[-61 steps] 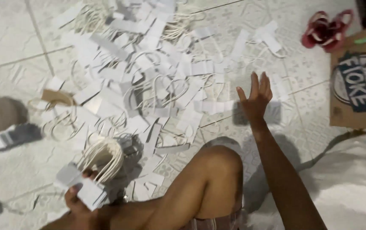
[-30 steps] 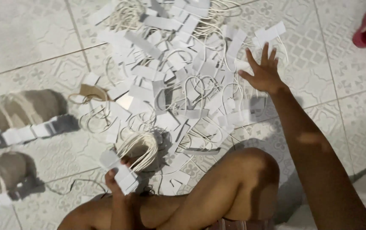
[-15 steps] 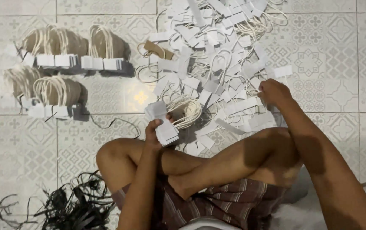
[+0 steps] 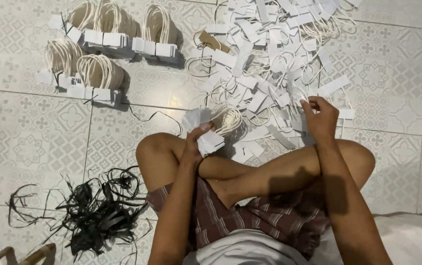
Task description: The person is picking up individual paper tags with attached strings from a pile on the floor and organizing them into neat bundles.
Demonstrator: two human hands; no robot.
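While the left hand (image 4: pixel 195 142) grips a stack of white paper tags (image 4: pixel 206 131) with looped cords above the knee, the right hand (image 4: pixel 321 118) pinches a tag from the loose tag pile (image 4: pixel 274 59) on the tiled floor (image 4: pixel 39 142).

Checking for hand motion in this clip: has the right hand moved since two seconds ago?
Yes. The right hand has drawn back from the far edge of the loose tag pile to its near edge, close to the right knee.
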